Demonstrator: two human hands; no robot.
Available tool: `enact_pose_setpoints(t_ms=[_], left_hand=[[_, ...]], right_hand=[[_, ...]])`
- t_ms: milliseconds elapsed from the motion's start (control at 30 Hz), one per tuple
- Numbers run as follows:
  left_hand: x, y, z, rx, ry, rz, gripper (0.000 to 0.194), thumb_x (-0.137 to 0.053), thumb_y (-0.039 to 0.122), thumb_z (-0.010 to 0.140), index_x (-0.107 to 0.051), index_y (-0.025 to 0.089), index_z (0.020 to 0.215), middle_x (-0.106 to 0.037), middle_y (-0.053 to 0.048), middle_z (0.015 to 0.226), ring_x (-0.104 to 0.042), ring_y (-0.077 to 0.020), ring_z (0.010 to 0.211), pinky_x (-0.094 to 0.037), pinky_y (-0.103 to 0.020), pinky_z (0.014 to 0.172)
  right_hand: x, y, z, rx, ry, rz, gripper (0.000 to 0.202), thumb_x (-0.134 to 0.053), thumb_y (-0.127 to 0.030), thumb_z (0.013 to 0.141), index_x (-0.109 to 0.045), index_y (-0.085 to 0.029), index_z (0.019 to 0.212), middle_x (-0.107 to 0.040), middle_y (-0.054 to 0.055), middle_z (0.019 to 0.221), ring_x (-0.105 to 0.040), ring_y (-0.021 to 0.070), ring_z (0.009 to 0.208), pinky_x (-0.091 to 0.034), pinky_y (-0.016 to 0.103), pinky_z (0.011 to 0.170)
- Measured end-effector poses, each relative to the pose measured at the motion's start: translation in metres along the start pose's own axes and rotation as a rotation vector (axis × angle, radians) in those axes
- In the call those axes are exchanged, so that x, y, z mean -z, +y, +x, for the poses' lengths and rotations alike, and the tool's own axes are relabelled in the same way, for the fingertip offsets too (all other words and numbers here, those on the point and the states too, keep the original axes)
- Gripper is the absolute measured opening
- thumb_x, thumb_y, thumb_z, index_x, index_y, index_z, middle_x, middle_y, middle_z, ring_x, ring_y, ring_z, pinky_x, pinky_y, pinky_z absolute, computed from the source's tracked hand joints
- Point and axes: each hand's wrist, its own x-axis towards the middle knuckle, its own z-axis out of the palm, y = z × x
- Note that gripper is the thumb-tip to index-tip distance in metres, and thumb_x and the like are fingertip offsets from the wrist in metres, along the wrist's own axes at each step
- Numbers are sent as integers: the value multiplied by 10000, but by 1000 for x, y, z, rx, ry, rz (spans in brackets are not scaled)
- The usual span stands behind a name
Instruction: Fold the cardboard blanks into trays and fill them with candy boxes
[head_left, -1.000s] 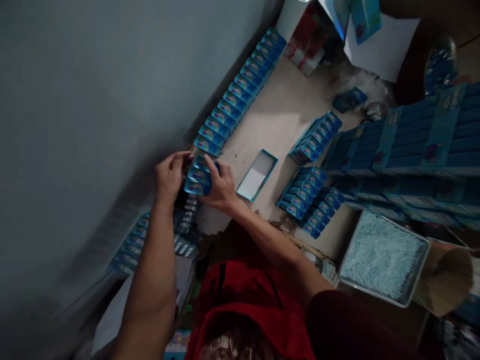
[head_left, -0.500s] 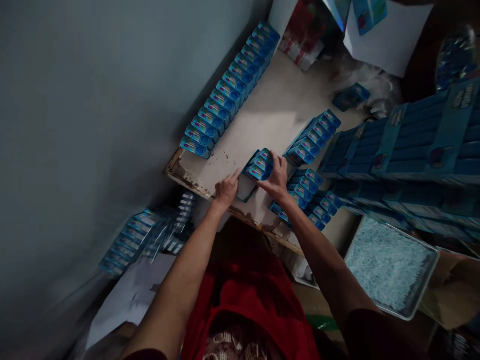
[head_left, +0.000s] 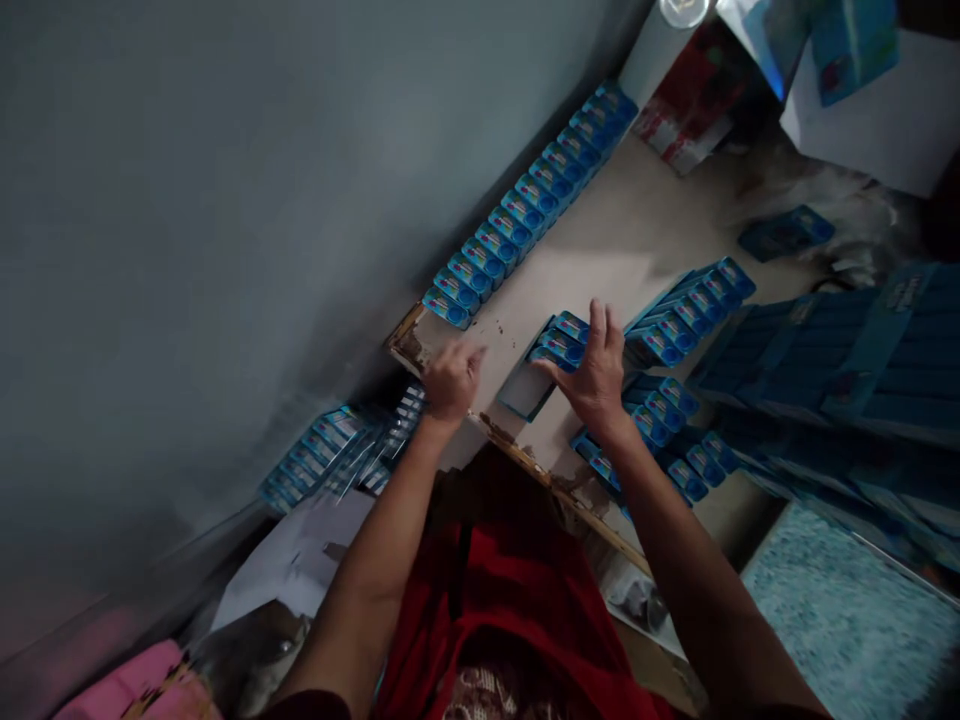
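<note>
Small blue printed packs (head_left: 561,340) stand together inside a shallow blue carton with a pale inner face (head_left: 527,388), near the table's front edge. My right hand (head_left: 596,375) is over the right side of this carton, fingers spread and thumb stretched toward the packs; it grips nothing. Left of the carton, apart from it, my left hand (head_left: 451,380) hovers at the table edge with its fingers curled in. Nothing shows in it, though its palm faces away.
A long row of blue packs (head_left: 517,215) lines the wall side of the table (head_left: 592,240). More groups of packs (head_left: 690,310) stand to the right, beside large stacked blue cartons (head_left: 862,350). A tray of pale blue granules (head_left: 847,600) sits lower right.
My left hand has come away from the carton toward the left. My right hand has let go of the packs and opened. The view has shifted, moving the table rightward and down.
</note>
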Motion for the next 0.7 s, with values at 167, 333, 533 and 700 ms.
enact_pose_setpoints(t_ms=[167,333,533,700], left_hand=[[44,-23,108,-122,230,-183,445,-558,466,1074,-664,197,1411,-662,-172,1435,-596,-331,1389,-418,-450,1216],[22,-34,167,-101,62,-200,346,-648,357,1011,-725,158,1282,-778,-136,1234,-711,-285,1137,-522,-389,1048],[19,-46,159,-111,65,-287,278,-642,300,966,-715,166,1199,-781,-96,1162,-705,-220,1051,-532,-330,999],[20,-57,162,-90,23,-395,274,-674,282,910,-696,195,1168,-745,-52,1090,-694,-200,1026,-552,-322,999]], right_hand=[[-69,-69,22,-4,-37,416,954,-691,-709,920,-358,-163,1628,-569,240,1476,-583,349,1365,-537,551,1124],[-136,-103,64,-37,-40,371,1103,-795,-704,825,-321,-108,1623,-432,269,1593,-405,365,1528,-395,571,1260],[-131,-126,73,-172,-102,113,986,-772,-531,876,-315,-135,1654,-338,262,1635,-362,410,1527,-412,610,1204],[-125,-138,76,-121,-182,31,1010,-764,-406,867,-251,-118,1688,-303,243,1674,-313,383,1562,-408,555,1224]])
